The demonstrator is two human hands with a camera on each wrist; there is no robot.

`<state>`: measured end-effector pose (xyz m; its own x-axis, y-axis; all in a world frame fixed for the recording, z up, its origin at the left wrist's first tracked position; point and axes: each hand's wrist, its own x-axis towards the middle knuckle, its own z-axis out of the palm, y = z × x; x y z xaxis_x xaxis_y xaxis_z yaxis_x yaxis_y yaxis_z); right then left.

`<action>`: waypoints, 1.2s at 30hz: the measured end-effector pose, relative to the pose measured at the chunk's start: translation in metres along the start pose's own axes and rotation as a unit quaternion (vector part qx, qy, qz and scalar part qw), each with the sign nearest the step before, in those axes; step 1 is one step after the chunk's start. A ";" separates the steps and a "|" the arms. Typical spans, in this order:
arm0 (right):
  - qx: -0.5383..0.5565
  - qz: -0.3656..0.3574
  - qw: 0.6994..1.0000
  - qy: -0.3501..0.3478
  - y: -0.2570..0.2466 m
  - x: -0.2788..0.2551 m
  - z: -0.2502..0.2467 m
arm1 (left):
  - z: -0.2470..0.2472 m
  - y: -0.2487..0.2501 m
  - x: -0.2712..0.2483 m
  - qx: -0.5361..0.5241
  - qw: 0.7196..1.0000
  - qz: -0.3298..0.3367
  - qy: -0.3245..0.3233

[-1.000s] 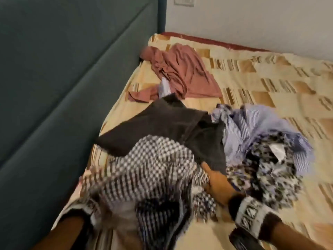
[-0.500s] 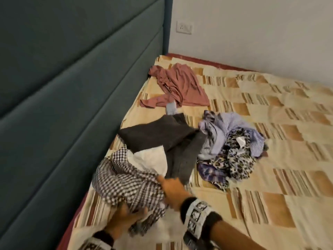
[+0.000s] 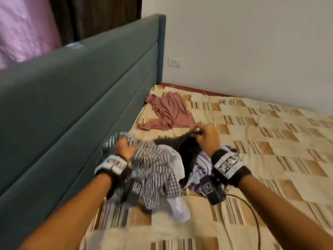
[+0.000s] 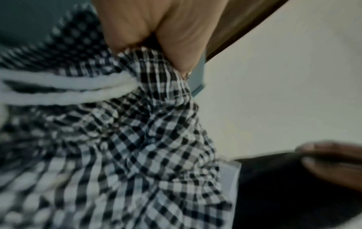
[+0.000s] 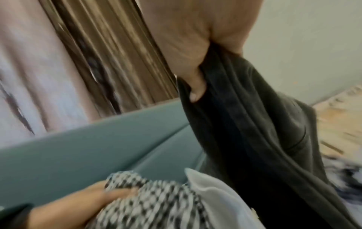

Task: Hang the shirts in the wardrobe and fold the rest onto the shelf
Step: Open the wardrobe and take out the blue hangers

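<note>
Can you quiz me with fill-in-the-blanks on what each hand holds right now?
1. The left hand grips the ____ shirt.
2. The right hand grips a ____ garment.
3. The pink garment lies on the bed beside the ____.

Missing: checked; dark; headboard

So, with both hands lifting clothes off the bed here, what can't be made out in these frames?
- Wardrobe and shelf: in no view.
- Striped and printed clothes: head view, largely hidden behind the right hand and the dark garment.
- Checked shirt: its collar and buttons blurred in every view; left hand cut off by the top edge of the left wrist view.
</note>
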<state>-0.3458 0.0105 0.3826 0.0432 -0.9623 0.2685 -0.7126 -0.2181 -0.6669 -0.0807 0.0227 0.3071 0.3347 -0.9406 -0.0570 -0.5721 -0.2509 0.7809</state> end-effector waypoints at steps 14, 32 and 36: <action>0.030 -0.051 0.998 0.002 -0.032 -0.193 -0.168 | -0.013 0.029 -0.123 0.006 0.985 0.007 -0.169; 0.054 0.055 0.995 0.062 -0.002 -0.203 -0.150 | 0.049 -0.046 -0.224 0.210 0.937 -0.092 -0.264; 0.145 -0.070 0.949 0.270 -0.071 -0.110 -0.187 | 0.035 -0.039 -0.192 0.210 0.949 -0.079 -0.222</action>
<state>-0.4310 0.1625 0.5303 -0.2968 -0.7143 0.6338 -0.4994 -0.4496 -0.7406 -0.1490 0.2054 0.2654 0.1462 -0.8644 -0.4810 -0.8202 -0.3778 0.4297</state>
